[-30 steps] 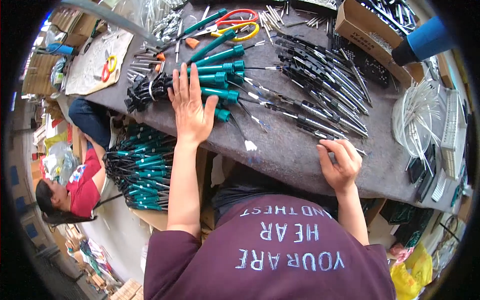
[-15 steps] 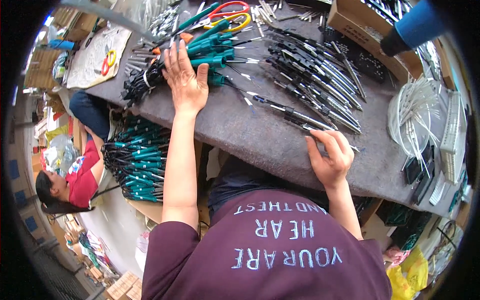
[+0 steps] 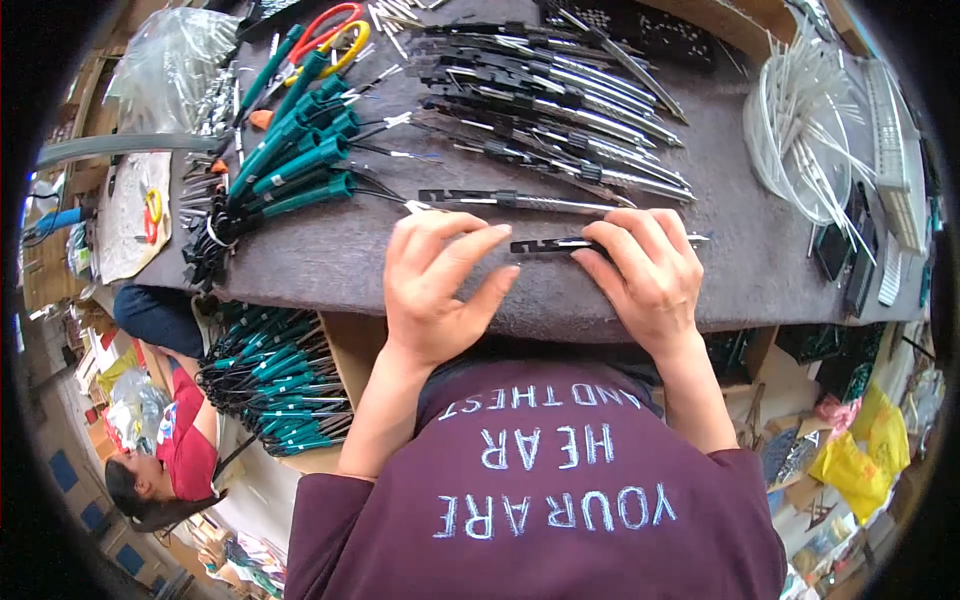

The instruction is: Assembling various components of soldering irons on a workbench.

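My right hand (image 3: 650,275) is closed around a slim metal rod with a black slotted end piece (image 3: 540,245), just above the front part of the table. The end piece sticks out to the left of the fingers, and a thin pale tip shows to their right. My left hand (image 3: 440,290) is open, thumb and forefinger apart, facing that end piece. Behind it, white-tipped wires reach out from a tied bundle of green sleeves (image 3: 300,165) with black cables. A similar rod (image 3: 520,200) lies just beyond both hands. Farther back is a pile of such metal-and-black rods (image 3: 570,120).
Red and yellow scissors (image 3: 335,40) lie at the back left beside a clear bag (image 3: 170,75) of small metal parts. White cable ties (image 3: 805,130) fill a round clear container at right. Green-sleeved cables (image 3: 275,380) are stacked below the table's left edge. Another person (image 3: 185,430) sits at far left.
My left hand has left the green bundle and come to the middle, near my right hand. My right hand has picked up a rod. The view has shifted.
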The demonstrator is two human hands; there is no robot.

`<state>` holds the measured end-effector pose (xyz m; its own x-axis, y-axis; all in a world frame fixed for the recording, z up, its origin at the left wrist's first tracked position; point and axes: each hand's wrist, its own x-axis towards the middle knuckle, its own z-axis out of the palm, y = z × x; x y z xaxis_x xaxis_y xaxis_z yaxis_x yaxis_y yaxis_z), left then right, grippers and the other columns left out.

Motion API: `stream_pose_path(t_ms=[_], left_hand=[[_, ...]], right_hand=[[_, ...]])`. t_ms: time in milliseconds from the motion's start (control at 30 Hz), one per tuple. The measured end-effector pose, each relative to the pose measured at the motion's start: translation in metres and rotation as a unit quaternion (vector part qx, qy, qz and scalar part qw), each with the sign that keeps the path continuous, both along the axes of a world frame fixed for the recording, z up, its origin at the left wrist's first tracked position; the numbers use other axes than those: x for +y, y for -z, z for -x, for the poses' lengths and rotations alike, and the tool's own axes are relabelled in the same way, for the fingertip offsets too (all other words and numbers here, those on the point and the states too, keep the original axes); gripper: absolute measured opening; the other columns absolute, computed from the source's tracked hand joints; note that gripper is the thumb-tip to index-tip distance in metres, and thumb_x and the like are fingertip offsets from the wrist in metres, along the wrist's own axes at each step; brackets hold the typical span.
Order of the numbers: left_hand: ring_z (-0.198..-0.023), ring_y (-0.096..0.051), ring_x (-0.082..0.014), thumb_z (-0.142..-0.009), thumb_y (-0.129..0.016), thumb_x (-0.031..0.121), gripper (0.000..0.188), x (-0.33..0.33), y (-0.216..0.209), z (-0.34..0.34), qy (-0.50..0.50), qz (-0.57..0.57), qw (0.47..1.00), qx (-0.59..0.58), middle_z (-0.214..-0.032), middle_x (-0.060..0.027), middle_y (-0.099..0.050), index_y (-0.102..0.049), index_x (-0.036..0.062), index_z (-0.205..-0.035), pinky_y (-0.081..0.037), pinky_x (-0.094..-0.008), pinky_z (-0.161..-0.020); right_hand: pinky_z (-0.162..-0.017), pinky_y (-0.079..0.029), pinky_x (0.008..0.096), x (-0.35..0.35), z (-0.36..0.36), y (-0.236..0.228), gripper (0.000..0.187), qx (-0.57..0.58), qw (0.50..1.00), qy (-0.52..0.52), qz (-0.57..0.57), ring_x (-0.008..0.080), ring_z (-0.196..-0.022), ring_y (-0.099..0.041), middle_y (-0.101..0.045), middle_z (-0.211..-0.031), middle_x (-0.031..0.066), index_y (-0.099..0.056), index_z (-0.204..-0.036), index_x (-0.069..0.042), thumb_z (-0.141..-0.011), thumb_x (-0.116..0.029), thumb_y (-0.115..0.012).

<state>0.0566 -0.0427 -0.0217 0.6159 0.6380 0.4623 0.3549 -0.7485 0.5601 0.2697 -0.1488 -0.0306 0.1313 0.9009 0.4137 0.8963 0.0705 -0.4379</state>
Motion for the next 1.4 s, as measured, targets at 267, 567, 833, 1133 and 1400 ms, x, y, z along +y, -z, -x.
stream_pose_path(t_ms=[267,567,833,1133,1400], left_hand=[[-0.091,-0.06,-0.0219,-0.068,-0.085,0.017,0.035,-0.011,0.009,-0.005,0.048,-0.017,0.998,0.04,-0.095,0.0049,-0.069,-0.077,0.0164,-0.102,-0.044,-0.0374,-0.077],[-0.083,-0.064,-0.0174,-0.073,-0.08,0.014,0.025,-0.005,-0.011,0.009,0.062,-0.186,0.972,0.129,-0.094,0.0041,-0.072,-0.078,0.0147,-0.097,-0.044,-0.0327,-0.07],[-0.088,-0.064,-0.0233,-0.078,-0.074,0.01,0.011,0.0,-0.015,0.01,0.094,-0.108,0.986,0.09,-0.097,-0.0016,-0.066,-0.067,0.0102,-0.087,-0.049,-0.0353,-0.071],[-0.087,-0.065,-0.0316,-0.086,-0.07,0.001,0.011,-0.022,-0.018,0.014,0.053,0.156,0.986,0.014,-0.1,-0.0097,-0.065,-0.062,0.0034,-0.094,-0.053,-0.0372,-0.071],[-0.081,-0.065,-0.0254,-0.088,-0.07,-0.002,0.013,-0.032,-0.015,0.02,0.019,0.246,0.968,-0.047,-0.099,-0.0116,-0.065,-0.063,0.0021,-0.098,-0.053,-0.034,-0.065]], right_hand=[[-0.085,-0.045,0.0379,-0.006,0.013,-0.005,0.029,-0.034,0.998,-0.062,-0.004,0.023,-0.096,-0.063,-0.067,-0.098,0.0016,-0.067,-0.098,-0.012,-0.075,-0.021,-0.082],[-0.073,-0.05,0.038,0.001,0.031,-0.008,0.027,0.048,0.991,-0.111,0.06,0.0264,-0.082,-0.062,-0.06,-0.085,0.0071,-0.058,-0.096,-0.008,-0.079,-0.017,-0.077],[-0.075,-0.053,0.0391,0.003,0.04,-0.01,0.025,0.101,0.988,-0.09,0.073,0.0304,-0.085,-0.066,-0.066,-0.091,0.0104,-0.063,-0.102,-0.005,-0.082,-0.011,-0.076],[-0.075,-0.053,0.0411,0.004,0.054,-0.004,0.022,0.162,0.981,-0.1,0.035,0.0301,-0.087,-0.064,-0.065,-0.091,0.0075,-0.061,-0.1,-0.008,-0.081,-0.005,-0.071],[-0.075,-0.054,0.0419,0.012,0.06,-0.015,0.019,0.175,0.976,-0.108,0.068,0.0301,-0.092,-0.064,-0.064,-0.095,0.0063,-0.063,-0.097,-0.008,-0.08,-0.004,-0.069]])
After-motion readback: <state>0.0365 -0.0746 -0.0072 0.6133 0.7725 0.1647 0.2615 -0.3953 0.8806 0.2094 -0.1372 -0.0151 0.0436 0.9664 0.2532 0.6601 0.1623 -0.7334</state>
